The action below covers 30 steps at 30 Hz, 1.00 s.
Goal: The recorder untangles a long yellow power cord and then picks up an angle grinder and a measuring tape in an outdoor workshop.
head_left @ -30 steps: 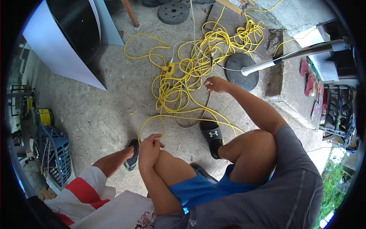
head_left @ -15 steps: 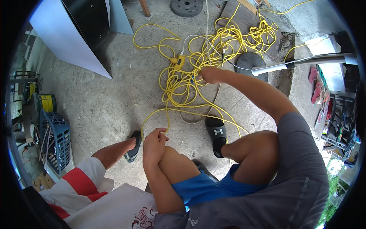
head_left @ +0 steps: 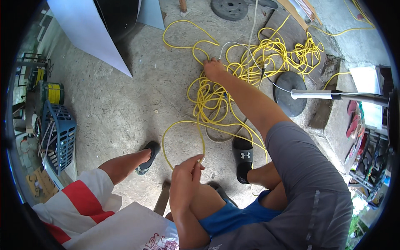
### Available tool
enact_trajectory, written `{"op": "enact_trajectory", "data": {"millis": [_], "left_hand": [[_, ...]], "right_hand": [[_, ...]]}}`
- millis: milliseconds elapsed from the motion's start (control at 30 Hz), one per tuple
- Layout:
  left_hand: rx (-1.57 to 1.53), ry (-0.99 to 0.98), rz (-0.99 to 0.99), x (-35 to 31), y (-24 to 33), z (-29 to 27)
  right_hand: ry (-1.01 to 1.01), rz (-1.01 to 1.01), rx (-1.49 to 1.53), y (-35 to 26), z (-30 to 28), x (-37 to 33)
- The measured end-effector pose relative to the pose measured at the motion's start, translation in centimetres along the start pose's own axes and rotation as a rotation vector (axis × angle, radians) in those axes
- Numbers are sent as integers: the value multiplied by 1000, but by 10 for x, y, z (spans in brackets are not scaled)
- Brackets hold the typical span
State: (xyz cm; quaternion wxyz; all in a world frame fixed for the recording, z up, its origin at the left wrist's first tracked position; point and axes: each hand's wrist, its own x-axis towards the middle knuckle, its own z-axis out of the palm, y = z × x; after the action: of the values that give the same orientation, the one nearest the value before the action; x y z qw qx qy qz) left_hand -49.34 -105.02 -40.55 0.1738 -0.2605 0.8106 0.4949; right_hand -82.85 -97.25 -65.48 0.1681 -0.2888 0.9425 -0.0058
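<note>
A tangled yellow extension cord (head_left: 208, 100) lies on the concrete in front of me. My left hand (head_left: 187, 177), above my knee, pinches a length of that cord, which loops forward from the fingers to the pile. My right hand (head_left: 214, 70) reaches out to the far left side of the tangle. Its fingers are closed where a yellow socket box and plug lay, and they cover them. A thin white cable (head_left: 235, 43) crosses the pile and meets a black-and-white connector (head_left: 263, 68).
Round dark weight plates (head_left: 290, 93) sit beside the pile. A pole with a white end (head_left: 316, 95) juts in from the right. At left stand a blue basket (head_left: 60, 133) and a white panel (head_left: 89, 35). Another person's leg (head_left: 127, 163) is close on my left.
My right hand has moved from the middle of the cords to the yellow socket box and closed there. My left hand has lifted off my knee with the cord. The view has shifted.
</note>
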Motion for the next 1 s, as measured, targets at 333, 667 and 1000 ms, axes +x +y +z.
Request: {"op": "enact_trajectory", "data": {"millis": [333,667,1000], "left_hand": [[62,-59,41,-1,20,6],[-184,539,-72,18,-6,-13],[-179,344,24,34,-32,-16]], "right_hand": [[36,-37,45,13,-30,-2],[367,-107,997,47,-201,46],[418,-260,1089,56,-171,-5]]}}
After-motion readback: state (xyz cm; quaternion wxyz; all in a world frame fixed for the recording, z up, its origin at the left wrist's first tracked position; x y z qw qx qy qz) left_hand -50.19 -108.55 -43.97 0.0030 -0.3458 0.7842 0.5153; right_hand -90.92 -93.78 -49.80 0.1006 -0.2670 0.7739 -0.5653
